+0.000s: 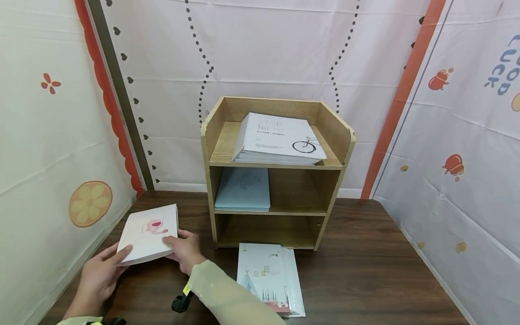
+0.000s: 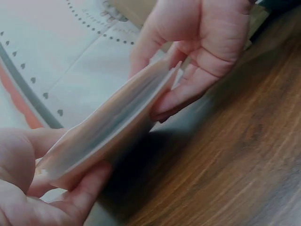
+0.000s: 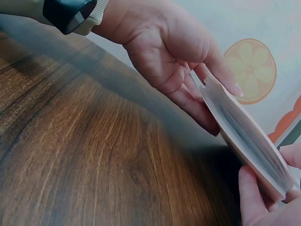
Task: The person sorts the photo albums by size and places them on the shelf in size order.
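Observation:
Both hands hold a white notebook (image 1: 148, 234) with a pink elephant drawn on its cover, at the left of the table in the head view. My left hand (image 1: 99, 275) grips its near left corner, thumb on the cover and fingers beneath. At the near right corner, my right hand (image 1: 186, 250) pinches it the same way. The left wrist view shows the notebook's page edges (image 2: 113, 120) between the two hands, tilted over the tabletop. From the right wrist view, the fingers (image 3: 197, 108) of the right hand reach under the notebook.
A three-tier wooden shelf (image 1: 206, 180) stands at the back. White books with a bicycle cover (image 1: 280, 135) lie on its top, pale blue notebooks (image 1: 243, 187) on the middle tier's left. More notebooks (image 1: 262, 275) with a tent drawing lie before it. Printed cloth (image 1: 268, 54) hangs around the table (image 1: 365, 271).

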Demonstrator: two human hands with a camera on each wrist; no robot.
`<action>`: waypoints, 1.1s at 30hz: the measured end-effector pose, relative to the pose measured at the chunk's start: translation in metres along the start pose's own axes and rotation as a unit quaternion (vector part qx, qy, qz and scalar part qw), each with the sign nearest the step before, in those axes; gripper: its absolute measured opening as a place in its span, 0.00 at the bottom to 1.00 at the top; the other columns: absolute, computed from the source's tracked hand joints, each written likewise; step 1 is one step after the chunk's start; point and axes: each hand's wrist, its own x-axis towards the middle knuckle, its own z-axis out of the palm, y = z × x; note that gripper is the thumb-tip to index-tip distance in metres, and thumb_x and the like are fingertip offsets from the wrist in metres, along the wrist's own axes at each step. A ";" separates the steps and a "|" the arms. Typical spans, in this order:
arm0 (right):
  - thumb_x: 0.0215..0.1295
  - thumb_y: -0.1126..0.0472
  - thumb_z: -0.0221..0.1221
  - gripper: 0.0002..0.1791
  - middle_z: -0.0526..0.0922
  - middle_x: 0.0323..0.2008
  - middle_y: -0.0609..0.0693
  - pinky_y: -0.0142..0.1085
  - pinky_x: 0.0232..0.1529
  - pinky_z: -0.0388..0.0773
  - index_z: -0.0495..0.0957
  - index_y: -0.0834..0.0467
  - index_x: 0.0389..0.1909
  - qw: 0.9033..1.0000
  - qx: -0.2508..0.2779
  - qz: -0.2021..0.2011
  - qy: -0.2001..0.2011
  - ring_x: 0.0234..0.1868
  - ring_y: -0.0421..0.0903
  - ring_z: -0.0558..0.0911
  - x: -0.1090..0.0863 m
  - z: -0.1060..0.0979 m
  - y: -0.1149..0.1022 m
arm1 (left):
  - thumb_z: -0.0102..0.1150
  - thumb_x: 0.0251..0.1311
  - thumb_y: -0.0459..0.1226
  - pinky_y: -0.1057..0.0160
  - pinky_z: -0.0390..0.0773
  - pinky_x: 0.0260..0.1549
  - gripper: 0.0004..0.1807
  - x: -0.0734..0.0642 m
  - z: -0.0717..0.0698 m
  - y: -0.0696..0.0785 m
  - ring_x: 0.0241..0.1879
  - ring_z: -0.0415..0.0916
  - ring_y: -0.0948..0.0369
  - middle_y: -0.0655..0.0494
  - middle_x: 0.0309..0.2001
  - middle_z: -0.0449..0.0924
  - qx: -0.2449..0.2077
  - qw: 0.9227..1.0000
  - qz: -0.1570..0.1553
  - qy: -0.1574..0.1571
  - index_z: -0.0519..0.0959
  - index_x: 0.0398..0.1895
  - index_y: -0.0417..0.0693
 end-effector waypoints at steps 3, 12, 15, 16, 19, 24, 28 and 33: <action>0.58 0.66 0.73 0.21 0.84 0.35 0.54 0.48 0.41 0.90 0.82 0.61 0.53 1.000 0.001 -0.004 0.003 0.34 0.51 0.89 -0.001 -0.001 -0.003 | 0.74 0.59 0.44 0.70 0.87 0.33 0.47 -0.002 0.005 0.000 0.30 0.82 0.73 0.76 0.25 0.78 -0.023 1.000 0.007 0.000 0.61 0.79 0.42; 0.58 0.66 0.73 0.20 0.84 0.34 0.54 0.48 0.38 0.90 0.82 0.61 0.52 1.000 -0.010 -0.007 0.018 0.33 0.51 0.89 -0.005 -0.002 -0.006 | 0.75 0.59 0.41 0.71 0.87 0.32 0.41 -0.008 0.011 -0.007 0.29 0.81 0.74 0.73 0.27 0.77 -0.037 0.999 0.026 0.017 0.66 0.73 0.41; 0.58 0.67 0.73 0.20 0.84 0.33 0.54 0.48 0.38 0.90 0.83 0.61 0.52 1.000 -0.017 -0.009 0.014 0.32 0.51 0.89 -0.005 -0.004 -0.005 | 0.72 0.61 0.40 0.71 0.87 0.32 0.43 -0.010 0.011 -0.009 0.30 0.81 0.75 0.75 0.26 0.77 -0.017 0.999 0.039 0.012 0.63 0.75 0.37; 0.59 0.67 0.73 0.19 0.85 0.33 0.54 0.47 0.38 0.90 0.83 0.61 0.52 1.000 -0.019 -0.009 0.012 0.32 0.51 0.89 -0.005 -0.005 -0.005 | 0.72 0.61 0.40 0.71 0.87 0.32 0.43 -0.011 0.011 -0.009 0.29 0.81 0.75 0.76 0.26 0.78 -0.013 0.999 0.041 0.011 0.63 0.76 0.36; 0.58 0.67 0.73 0.19 0.85 0.33 0.54 0.47 0.39 0.90 0.83 0.60 0.51 1.000 -0.023 -0.008 0.007 0.32 0.51 0.89 -0.006 -0.007 -0.005 | 0.75 0.59 0.40 0.71 0.87 0.31 0.44 -0.014 0.010 -0.010 0.29 0.81 0.74 0.76 0.25 0.80 -0.021 0.999 0.039 0.013 0.64 0.75 0.38; 0.58 0.66 0.73 0.18 0.85 0.33 0.53 0.46 0.39 0.90 0.84 0.58 0.50 1.000 -0.027 -0.002 0.001 0.33 0.50 0.89 -0.011 -0.009 -0.008 | 0.78 0.54 0.41 0.72 0.86 0.31 0.41 -0.019 0.009 -0.008 0.29 0.82 0.75 0.77 0.25 0.81 -0.040 0.998 0.031 0.024 0.70 0.71 0.45; 0.58 0.67 0.73 0.18 0.85 0.33 0.53 0.46 0.40 0.90 0.84 0.58 0.50 1.000 -0.027 -0.002 -0.002 0.33 0.50 0.89 -0.015 -0.011 -0.009 | 0.78 0.55 0.41 0.72 0.86 0.31 0.39 -0.024 0.009 -0.008 0.30 0.82 0.75 0.78 0.25 0.81 -0.036 0.998 0.034 0.029 0.71 0.70 0.47; 0.58 0.66 0.73 0.18 0.85 0.34 0.53 0.45 0.39 0.90 0.84 0.57 0.50 0.999 -0.034 -0.002 -0.006 0.32 0.50 0.89 -0.016 -0.019 -0.009 | 0.77 0.56 0.41 0.72 0.86 0.30 0.41 -0.031 0.013 -0.012 0.29 0.81 0.76 0.79 0.25 0.80 -0.025 0.998 0.044 0.035 0.70 0.72 0.43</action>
